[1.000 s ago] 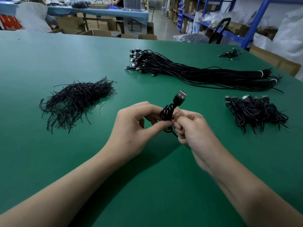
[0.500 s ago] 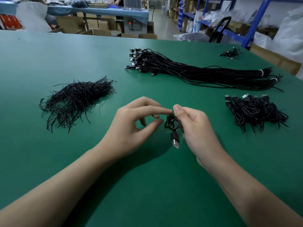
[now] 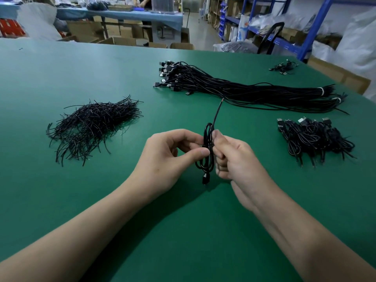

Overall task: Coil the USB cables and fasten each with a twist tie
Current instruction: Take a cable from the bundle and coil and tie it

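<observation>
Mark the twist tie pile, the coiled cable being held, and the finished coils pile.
twist tie pile [image 3: 93, 125], head view, middle of the heap.
coiled cable [image 3: 208, 139], head view, bunched strands of the upper loop.
finished coils pile [image 3: 313, 137], head view, centre of the heap.

We see the green surface [image 3: 61, 190] lit brightly and evenly from overhead, with a pale sheen across its far left. A broad, soft-edged shadow pools between the forearms [image 3: 91, 241], below the left hand [image 3: 166, 159] and right hand [image 3: 238, 159]. The coiled cable [image 3: 209, 143] in their grip reads crisp; the right fingertips [image 3: 218, 137] look slightly smeared. Toward the edges we notice wide-angle bending: the blue shelving [image 3: 317, 23] leans, and the white bags [image 3: 358, 37] wash out.
</observation>
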The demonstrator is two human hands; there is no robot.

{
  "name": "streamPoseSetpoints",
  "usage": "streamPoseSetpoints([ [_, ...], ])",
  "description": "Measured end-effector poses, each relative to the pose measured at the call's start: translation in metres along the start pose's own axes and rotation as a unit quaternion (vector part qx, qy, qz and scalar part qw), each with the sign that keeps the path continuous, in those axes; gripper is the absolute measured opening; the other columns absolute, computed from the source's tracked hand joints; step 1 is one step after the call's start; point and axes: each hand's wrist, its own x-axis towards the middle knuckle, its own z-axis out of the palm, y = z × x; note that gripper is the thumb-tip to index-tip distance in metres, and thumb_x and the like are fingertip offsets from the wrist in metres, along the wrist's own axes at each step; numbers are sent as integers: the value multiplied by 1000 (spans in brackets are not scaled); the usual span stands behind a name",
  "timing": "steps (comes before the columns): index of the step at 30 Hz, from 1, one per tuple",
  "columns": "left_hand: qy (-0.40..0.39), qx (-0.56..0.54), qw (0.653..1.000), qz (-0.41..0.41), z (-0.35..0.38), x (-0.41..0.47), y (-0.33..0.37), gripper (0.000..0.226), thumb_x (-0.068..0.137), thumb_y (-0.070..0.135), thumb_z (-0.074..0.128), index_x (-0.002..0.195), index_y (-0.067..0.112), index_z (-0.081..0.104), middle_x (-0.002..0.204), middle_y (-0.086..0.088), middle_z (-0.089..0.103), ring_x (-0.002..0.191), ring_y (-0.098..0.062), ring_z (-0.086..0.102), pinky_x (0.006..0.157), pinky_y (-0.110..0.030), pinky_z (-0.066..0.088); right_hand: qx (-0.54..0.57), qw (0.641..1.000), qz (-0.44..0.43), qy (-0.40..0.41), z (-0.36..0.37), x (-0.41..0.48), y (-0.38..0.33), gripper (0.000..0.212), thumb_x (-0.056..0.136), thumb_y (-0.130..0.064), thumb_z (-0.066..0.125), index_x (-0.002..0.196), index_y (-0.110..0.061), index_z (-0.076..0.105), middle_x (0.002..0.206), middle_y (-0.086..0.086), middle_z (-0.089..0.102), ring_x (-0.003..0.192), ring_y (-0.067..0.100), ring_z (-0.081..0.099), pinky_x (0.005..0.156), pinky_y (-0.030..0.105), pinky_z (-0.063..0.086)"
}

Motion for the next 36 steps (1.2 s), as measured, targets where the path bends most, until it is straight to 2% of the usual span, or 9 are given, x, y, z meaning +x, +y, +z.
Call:
streamPoseSetpoints([
  [4,26,134,982,128,-4,-1,3,10,85,15,80,94,18,77,78,11,71,76,0,65,73,-9,41,125,985,94,-68,-5,1,0,51,106,-28,43,56,-25,42,51,-12,20,45,7,12,40,18,14],
  [9,22,200,958,205,-12,2,2,8,86,20,77,94,18,79,81,9,67,77,-10,65,75,-47,50,221,954,169,-113,-7,0,-2,52,104,-19,36,53,-22,42,51,-10,16,45,7,11,40,20,8],
  [15,67,323,888,320,-17,6,-2,7,91,26,76,93,25,82,90,8,69,81,-18,58,76,-38,43,114,986,104,-68,0,0,2,53,108,-26,43,55,-26,40,52,-10,19,45,6,13,39,18,12],
  [18,70,258,932,246,-14,6,-6,11,92,31,72,93,25,81,96,6,69,88,-16,57,80,-28,43,-58,998,-35,7,-1,1,4,55,108,-20,44,54,-25,57,50,-12,33,47,4,25,46,18,24],
  [21,22,87,996,26,-11,4,-6,30,97,45,57,79,33,78,75,8,69,70,-5,61,65,-18,43,-232,953,-182,71,-3,-1,5,41,106,-25,48,70,-6,54,57,7,41,57,12,33,54,40,31],
  [27,-99,-63,987,-113,-8,3,-6,35,87,50,62,80,19,77,74,-6,70,56,-9,47,53,-18,38,-408,853,-314,85,-3,-6,2,43,104,-31,47,65,-17,36,51,-7,32,48,20,35,47,43,32],
  [29,-92,-116,983,-111,-7,3,-3,21,83,38,70,83,18,78,78,-2,73,61,-7,55,57,-17,41,-391,868,-296,79,-5,-4,3,44,104,-31,47,64,-19,34,51,-8,31,49,16,33,49,40,30],
  [32,-57,-163,981,-91,-3,2,1,21,76,25,77,94,13,79,87,-5,79,77,-12,72,71,-17,54,-236,953,-188,33,-4,0,7,46,105,-33,46,65,-11,43,57,-8,34,57,12,32,54,39,32],
  [36,10,-27,999,-24,1,0,4,11,83,21,81,94,22,80,87,6,79,83,-11,73,75,-22,53,-52,997,-63,3,0,1,5,50,107,-30,45,58,-23,49,58,-8,30,56,11,26,54,32,26],
])
